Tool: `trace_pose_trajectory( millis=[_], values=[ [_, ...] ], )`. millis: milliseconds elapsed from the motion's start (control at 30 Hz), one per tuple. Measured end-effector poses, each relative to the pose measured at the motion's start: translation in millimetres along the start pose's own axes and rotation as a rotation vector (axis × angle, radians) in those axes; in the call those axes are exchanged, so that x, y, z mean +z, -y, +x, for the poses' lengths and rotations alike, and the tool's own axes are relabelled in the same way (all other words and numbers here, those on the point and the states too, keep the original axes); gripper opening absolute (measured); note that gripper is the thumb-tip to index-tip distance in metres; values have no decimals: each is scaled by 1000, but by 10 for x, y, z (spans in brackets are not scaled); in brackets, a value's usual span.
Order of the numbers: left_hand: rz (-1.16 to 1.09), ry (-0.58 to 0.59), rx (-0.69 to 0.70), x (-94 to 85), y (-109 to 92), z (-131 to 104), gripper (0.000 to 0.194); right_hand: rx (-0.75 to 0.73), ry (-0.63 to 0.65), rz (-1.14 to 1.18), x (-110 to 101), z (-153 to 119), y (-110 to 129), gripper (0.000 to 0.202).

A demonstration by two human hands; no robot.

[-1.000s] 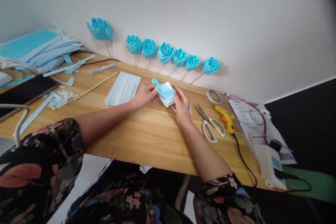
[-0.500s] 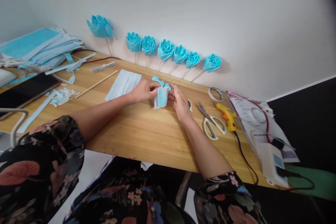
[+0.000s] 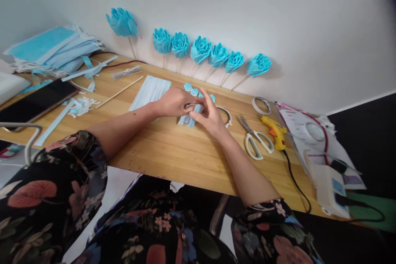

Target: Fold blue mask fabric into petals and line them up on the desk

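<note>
Both hands meet over the middle of the wooden table. My left hand (image 3: 176,102) has its fingers closed on a small piece of pale blue mask fabric (image 3: 195,116). From the right, my right hand (image 3: 210,116) pinches the same fabric, which looks folded between the two hands. Just behind the fingers lie several small blue cut pieces (image 3: 194,91). A pleated pale blue mask sheet (image 3: 150,93) lies flat beside my left hand. The fingertips partly hide the fabric.
Several blue fabric flowers on sticks (image 3: 201,49) lean on the wall. Scissors (image 3: 253,136), a yellow glue gun (image 3: 275,132) and a tape roll (image 3: 261,105) lie right. Left are a mask stack (image 3: 46,45), a phone (image 3: 37,101), scraps (image 3: 82,106) and a stick (image 3: 119,92).
The fabric piece, which hung flat and open between my hands, is now folded. My left hand has turned over it, and my hands are closer together. The view has shifted slightly.
</note>
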State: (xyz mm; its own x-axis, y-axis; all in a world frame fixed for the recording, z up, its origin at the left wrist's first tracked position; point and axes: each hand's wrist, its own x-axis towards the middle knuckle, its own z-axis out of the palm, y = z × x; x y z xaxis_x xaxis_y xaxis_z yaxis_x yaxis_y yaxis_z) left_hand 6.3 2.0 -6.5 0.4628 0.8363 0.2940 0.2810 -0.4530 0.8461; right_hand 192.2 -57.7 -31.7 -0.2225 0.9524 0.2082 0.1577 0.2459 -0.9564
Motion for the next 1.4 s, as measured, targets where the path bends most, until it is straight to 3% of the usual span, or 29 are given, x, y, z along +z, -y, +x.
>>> trace_pose_trajectory(
  millis=[100,267,400,633,900,967,1133,1267,1400],
  values=[
    [33,96,63,-20,27,12,19,10,-94,-16,-17,30,-105,73],
    [-160,88,-1,-16,57,14,31,74,-252,39,-83,79,-250,59],
    [-221,63,-58,2,74,14,37,68,-262,22,-90,53,-190,57],
    [-263,57,-30,13,74,17,37,118,-132,167,-25,74,-91,75],
    [-351,-36,1,38,68,12,26,43,-279,154,-50,83,-155,37],
    [-388,8,-8,58,110,26,34,28,-291,169,-42,81,-169,34],
    [-400,223,-58,105,231,61,74,101,-225,177,-16,85,-213,39],
    [-336,255,-46,105,242,50,90,89,-200,132,-15,97,-229,51],
    [-221,249,-12,98,214,28,91,85,-200,60,-17,95,-212,52]
  ],
)
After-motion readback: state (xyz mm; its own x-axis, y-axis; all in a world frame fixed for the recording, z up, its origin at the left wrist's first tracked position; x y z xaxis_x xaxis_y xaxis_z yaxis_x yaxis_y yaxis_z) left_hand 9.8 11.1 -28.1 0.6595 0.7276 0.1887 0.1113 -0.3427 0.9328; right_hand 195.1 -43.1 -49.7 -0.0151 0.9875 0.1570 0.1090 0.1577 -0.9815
